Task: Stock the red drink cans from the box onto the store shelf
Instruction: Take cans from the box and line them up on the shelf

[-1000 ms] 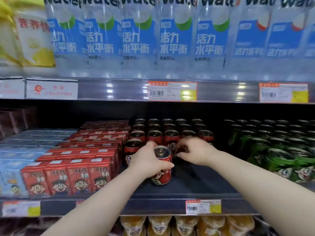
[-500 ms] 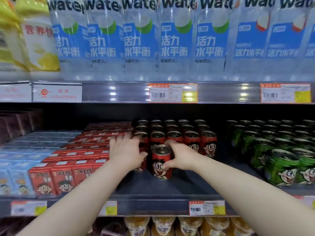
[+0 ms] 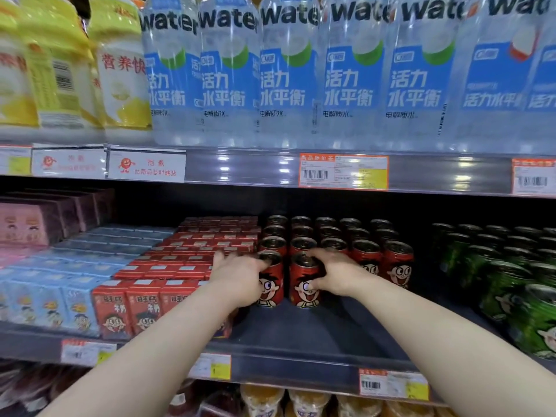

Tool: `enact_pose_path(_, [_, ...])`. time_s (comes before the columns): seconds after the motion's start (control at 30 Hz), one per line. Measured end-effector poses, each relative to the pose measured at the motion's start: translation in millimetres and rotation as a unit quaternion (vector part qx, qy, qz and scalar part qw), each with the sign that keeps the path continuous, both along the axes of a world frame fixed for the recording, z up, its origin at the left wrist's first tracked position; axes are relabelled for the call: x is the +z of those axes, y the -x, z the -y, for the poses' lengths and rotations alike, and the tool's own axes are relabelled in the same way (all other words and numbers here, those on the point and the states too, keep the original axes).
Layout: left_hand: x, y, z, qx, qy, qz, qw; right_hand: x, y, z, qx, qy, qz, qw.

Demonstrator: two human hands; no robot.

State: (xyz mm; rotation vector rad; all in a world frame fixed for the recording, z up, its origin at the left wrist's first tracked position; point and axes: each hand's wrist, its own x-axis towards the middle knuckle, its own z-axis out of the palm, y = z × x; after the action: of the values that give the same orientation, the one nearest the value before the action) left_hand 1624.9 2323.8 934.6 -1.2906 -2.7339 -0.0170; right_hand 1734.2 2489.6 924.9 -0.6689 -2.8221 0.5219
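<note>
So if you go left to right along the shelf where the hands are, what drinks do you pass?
Pink cartons → light blue cartons → red cartons → left hand → red cans → green cans.

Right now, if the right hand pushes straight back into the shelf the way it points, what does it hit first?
The right hand is wrapped around a front red can, fingers pointing back and left. Going straight on, it would probably meet the next red can behind first, which looks close to touching; depth is hard to judge.
</note>
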Motion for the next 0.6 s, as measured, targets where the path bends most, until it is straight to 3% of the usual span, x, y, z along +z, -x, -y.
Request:
enact_pose_path(0.4, [-1.6, -6.3, -3.7, -0.003, 0.015, 0.003, 1.0, 0.1, -2.1, 6.1, -0.009, -0.028, 0.015, 0.999])
enact_pose_path(0.6, [4.5, -14.8, 5.0, 0.045, -0.054, -0.027, 0.997, 12.8, -2.9, 15.4, 0.026, -0.097, -0.013, 0.995])
